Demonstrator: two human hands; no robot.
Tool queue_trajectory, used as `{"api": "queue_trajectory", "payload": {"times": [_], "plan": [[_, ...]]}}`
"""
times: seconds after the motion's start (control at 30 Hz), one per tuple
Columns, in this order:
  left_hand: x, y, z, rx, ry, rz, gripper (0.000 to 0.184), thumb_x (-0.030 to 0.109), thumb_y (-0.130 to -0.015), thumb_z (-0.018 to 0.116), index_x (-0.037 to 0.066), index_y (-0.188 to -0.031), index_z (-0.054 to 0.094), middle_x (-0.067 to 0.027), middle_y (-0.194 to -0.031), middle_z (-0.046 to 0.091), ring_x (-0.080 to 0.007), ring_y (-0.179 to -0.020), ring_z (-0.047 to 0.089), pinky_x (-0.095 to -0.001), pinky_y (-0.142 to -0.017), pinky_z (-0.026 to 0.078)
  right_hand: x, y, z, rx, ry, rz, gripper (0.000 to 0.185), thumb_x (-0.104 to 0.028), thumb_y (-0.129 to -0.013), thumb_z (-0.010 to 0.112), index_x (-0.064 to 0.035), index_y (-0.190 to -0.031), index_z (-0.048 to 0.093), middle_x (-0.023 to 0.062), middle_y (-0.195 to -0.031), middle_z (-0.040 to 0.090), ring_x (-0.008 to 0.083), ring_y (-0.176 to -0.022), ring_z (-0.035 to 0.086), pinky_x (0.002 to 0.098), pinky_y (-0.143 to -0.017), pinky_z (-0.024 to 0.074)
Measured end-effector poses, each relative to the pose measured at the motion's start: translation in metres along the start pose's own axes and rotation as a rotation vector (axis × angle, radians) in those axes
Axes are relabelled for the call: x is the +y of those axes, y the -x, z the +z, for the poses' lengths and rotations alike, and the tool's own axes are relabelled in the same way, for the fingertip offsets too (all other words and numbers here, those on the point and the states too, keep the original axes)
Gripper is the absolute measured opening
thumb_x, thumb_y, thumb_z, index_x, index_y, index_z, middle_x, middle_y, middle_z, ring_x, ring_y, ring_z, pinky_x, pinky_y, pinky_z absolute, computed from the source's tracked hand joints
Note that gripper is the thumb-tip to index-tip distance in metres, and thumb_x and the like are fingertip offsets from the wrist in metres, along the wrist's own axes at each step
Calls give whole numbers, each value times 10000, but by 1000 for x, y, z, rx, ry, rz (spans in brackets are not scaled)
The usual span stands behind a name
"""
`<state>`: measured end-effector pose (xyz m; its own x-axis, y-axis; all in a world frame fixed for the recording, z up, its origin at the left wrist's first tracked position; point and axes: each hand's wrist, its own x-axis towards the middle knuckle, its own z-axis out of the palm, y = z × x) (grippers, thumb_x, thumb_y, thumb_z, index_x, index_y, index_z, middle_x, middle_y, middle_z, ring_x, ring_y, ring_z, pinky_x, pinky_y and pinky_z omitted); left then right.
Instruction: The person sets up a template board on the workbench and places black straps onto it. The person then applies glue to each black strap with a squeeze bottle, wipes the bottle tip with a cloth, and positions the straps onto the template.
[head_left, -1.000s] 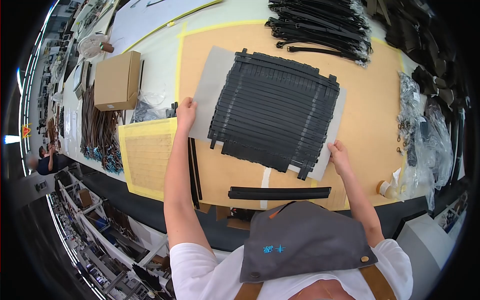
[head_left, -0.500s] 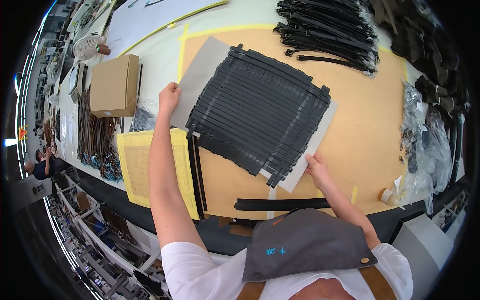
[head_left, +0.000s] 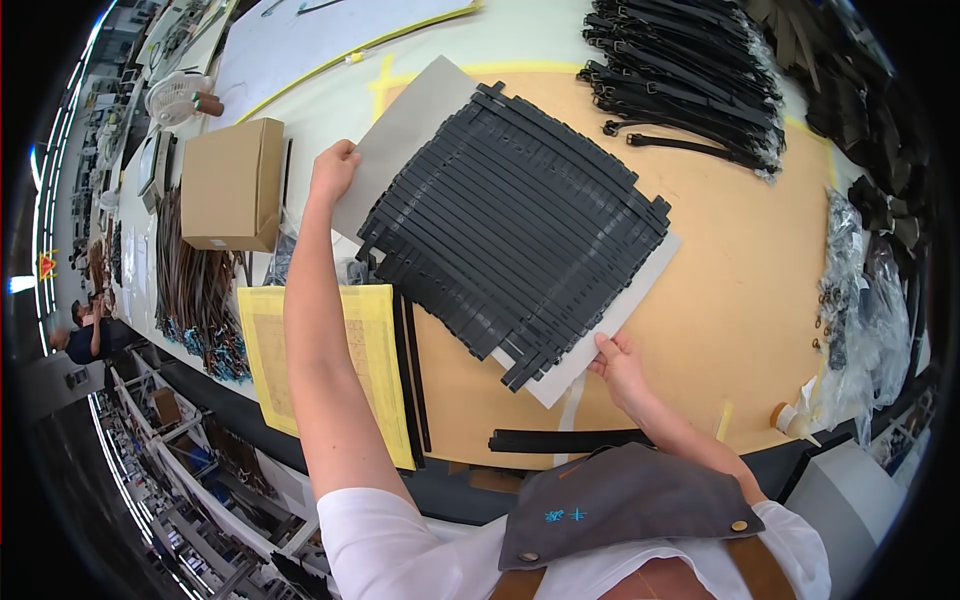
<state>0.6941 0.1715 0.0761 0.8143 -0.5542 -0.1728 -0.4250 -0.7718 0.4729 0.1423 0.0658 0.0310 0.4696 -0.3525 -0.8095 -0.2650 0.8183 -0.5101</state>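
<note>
My left hand (head_left: 334,172) grips the left edge of a grey board (head_left: 400,118), fingers closed on it. The board's lower right edge is pinched in my right hand (head_left: 619,366). On the board lies a layer of black strips (head_left: 515,220) side by side, with a few strips crossing them near two edges. The board is tilted relative to the table, its upper corner pointing away from me. Below it lie black strips (head_left: 565,440) near the table's front edge.
A cardboard box (head_left: 228,185), brown straps (head_left: 190,270) and a yellow-taped panel (head_left: 325,365) are at the left. Black buckled straps (head_left: 690,85) lie at the back right. Plastic bags (head_left: 885,310) and a small bottle (head_left: 792,420) are at the right. Another person (head_left: 90,335) is far left.
Both hands have turned the grey board with its black strips clockwise and shifted it to the left. The hands keep hold of its edges.
</note>
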Motion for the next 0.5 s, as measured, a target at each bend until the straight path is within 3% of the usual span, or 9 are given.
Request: {"api": "queue_trajectory", "payload": {"times": [0.33,0.5], "plan": [[-37,-72,-25,67,-83,73,243,181,-873,663,32,-1066,664,-163,-975,716,-280,-916,675,-371,-829,506,-31,-26,71,-69,7,-31,276,-161,-1050,460,-51,-1299,504,95,-1160,663,182,-989,677,333,-842,545],[-59,-82,-45,76,-57,10,243,186,-875,665,31,-1062,665,-152,-955,715,-257,-903,674,-369,-822,505,-50,-47,96,-137,19,-93,278,-171,-1050,471,-38,-1294,497,92,-1162,658,180,-993,675,341,-850,552]]}}
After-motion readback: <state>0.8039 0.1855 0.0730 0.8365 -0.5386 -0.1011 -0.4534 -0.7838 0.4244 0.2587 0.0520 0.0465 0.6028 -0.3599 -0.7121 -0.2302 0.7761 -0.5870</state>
